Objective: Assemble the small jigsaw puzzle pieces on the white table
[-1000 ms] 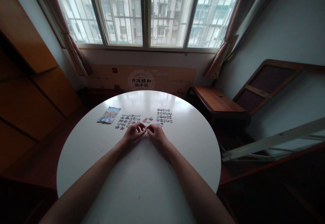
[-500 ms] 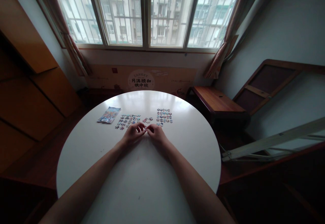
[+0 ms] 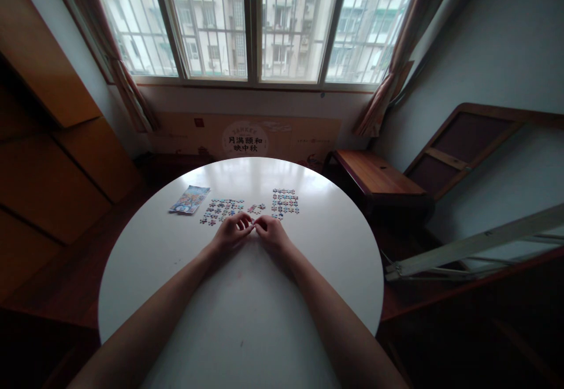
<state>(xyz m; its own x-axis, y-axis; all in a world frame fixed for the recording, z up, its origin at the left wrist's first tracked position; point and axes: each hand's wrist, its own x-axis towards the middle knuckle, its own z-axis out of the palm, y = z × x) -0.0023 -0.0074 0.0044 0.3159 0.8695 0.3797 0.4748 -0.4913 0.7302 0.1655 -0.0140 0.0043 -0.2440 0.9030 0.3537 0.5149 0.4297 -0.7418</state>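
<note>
My left hand and my right hand meet fingertip to fingertip over the near side of the puzzle. Both are closed in a pinch around a small jigsaw puzzle piece, mostly covered by the fingers. Just beyond them lies a small joined cluster of pieces. Rows of loose puzzle pieces are spread to the left, partly behind my left hand. More puzzle pieces lie in rows to the right, beyond my right hand.
A printed picture sheet lies on the round white table at the left. Past the table's far edge stands a long printed box below the window. A wooden bench is at the right, with a folded metal-legged frame nearer.
Almost nothing differs. Both hands keep the same place and pinch, with at most a tiny shift of the fingers.
</note>
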